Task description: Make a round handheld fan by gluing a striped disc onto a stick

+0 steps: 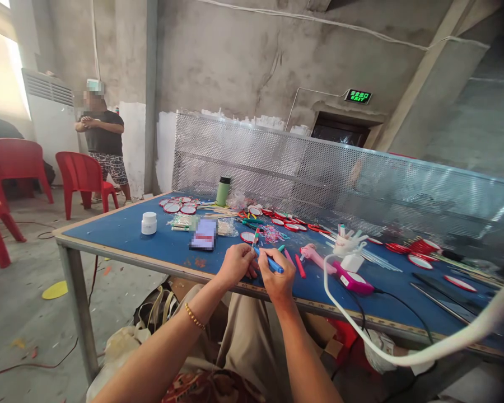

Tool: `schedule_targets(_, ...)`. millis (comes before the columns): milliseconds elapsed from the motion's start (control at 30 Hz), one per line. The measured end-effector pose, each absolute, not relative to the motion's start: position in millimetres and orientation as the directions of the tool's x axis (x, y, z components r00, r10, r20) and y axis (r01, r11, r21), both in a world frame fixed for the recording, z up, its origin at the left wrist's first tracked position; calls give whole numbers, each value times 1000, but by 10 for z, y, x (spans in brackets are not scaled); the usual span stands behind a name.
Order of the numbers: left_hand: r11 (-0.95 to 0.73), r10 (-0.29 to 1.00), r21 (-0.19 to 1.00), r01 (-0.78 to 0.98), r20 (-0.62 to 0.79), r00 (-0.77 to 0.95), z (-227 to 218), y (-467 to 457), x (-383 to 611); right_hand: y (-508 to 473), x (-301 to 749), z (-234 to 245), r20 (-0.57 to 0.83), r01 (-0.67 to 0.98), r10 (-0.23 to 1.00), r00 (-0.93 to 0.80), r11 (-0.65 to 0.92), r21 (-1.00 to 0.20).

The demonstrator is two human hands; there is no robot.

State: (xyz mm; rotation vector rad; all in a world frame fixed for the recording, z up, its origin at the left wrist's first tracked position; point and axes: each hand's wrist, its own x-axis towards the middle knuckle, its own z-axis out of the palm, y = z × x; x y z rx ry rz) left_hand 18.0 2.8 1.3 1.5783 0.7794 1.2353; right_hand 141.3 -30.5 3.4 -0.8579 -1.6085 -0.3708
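My right hand (280,280) grips a blue marker pen (274,265), its tip end pointing left toward my other hand. My left hand (237,262) pinches a small thin strip (255,237) that shows white, red and green; its exact kind is too small to make out. Both hands meet over the front edge of the blue-topped table (121,238). Right of them lie red pens (300,266) and a teal cap-like piece (281,248). A round red-rimmed disc (247,237) lies just behind my left hand.
A phone (204,234), white jar (149,223) and green tumbler (223,191) stand farther left. Rightward are a pink glue gun (319,258), a magenta device (355,280) and a curving white tube (386,355). A perforated metal screen (252,151) backs the table. A person (105,134) stands beyond red chairs.
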Motion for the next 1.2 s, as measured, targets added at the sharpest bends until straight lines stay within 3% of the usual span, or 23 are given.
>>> schedule_targets(433,-343,894,935,-85,353,276,17,17,184,-312,1423,17,938,690,344,33,671,-270)
schedule_targets(1200,-351,892,933,-76,358,277,21,10,180,-306,1415,19,950,692,313,12,683,-234)
